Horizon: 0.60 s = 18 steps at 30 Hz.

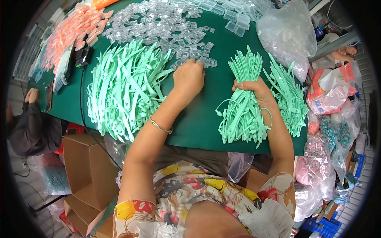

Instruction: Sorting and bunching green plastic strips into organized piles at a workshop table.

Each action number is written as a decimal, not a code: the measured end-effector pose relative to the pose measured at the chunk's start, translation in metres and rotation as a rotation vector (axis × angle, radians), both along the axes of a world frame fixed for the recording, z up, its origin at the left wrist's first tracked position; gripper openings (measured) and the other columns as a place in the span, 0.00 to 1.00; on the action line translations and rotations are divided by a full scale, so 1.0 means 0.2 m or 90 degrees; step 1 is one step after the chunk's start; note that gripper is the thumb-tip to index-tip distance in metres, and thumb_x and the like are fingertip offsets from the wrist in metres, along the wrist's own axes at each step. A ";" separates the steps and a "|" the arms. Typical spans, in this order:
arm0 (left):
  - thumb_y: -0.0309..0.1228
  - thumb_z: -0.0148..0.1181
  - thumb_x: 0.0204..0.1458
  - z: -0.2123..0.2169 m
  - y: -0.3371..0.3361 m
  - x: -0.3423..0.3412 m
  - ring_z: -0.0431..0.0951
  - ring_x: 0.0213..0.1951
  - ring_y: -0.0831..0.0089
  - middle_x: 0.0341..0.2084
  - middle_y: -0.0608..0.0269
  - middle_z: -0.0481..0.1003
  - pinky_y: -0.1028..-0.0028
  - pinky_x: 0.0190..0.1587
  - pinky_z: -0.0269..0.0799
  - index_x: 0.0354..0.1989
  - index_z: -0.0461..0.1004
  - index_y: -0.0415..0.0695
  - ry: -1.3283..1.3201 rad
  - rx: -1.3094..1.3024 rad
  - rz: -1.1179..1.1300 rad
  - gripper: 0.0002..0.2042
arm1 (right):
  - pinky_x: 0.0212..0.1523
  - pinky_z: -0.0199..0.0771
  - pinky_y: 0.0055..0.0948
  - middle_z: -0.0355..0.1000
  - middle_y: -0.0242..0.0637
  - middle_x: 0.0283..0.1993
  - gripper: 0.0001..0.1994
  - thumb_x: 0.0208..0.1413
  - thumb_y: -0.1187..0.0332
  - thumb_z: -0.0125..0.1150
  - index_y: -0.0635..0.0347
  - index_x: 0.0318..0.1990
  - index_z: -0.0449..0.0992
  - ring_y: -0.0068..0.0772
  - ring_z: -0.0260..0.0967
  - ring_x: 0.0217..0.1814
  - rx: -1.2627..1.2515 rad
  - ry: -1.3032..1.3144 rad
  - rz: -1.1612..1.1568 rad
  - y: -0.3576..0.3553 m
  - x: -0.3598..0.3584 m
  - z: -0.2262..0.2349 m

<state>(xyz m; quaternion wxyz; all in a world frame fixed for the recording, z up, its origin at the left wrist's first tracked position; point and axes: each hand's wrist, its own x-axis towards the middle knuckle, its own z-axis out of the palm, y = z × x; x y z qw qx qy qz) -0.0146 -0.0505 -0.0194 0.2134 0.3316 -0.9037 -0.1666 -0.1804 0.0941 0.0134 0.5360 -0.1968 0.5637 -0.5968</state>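
My right hand (pixel 254 87) is wrapped round the middle of an upright bundle of mint-green plastic straps (pixel 245 65). Their narrow ridged ends fan out above the fist, and the wider ends with thin loops hang below it. My left hand (pixel 189 77), a bracelet on its wrist, is closed at the near edge of a spread of clear plastic pieces (pixel 154 23). Whatever its fingers hold is hidden. Left of that hand lies a big heap of loose mint-green straps (pixel 123 87). A smaller pile of the same straps (pixel 287 95) lies just right of my right forearm.
Orange plastic pieces (pixel 75 29) cover the table's far left, near a small black box (pixel 83 57) with a cable. Clear lidded cases (pixel 236 20) and a clear bag (pixel 287 31) stand at the back right. A co-worker's sleeve (pixel 33 127) shows at left, above cardboard boxes (pixel 87 170).
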 end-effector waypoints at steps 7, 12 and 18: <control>0.27 0.59 0.45 -0.02 0.03 -0.03 0.76 0.28 0.62 0.26 0.54 0.73 0.65 0.30 0.72 0.29 0.72 0.39 0.102 0.060 -0.055 0.06 | 0.29 0.74 0.30 0.69 0.40 0.27 0.18 0.37 0.76 0.62 0.67 0.40 0.69 0.32 0.71 0.29 -0.020 -0.013 0.012 -0.03 -0.04 -0.04; 0.25 0.60 0.48 0.02 0.02 -0.12 0.74 0.26 0.78 0.26 0.62 0.74 0.78 0.27 0.69 0.34 0.73 0.36 0.296 0.590 -0.077 0.07 | 0.31 0.72 0.30 0.68 0.40 0.27 0.21 0.36 0.74 0.61 0.67 0.43 0.67 0.32 0.69 0.28 -0.018 -0.006 0.008 -0.02 -0.02 -0.02; 0.26 0.60 0.50 -0.01 0.08 -0.15 0.74 0.26 0.81 0.27 0.65 0.75 0.82 0.29 0.70 0.38 0.74 0.35 0.417 0.717 -0.060 0.09 | 0.31 0.70 0.29 0.67 0.40 0.26 0.23 0.34 0.73 0.60 0.66 0.44 0.67 0.32 0.67 0.28 -0.010 0.003 -0.019 -0.01 0.01 0.03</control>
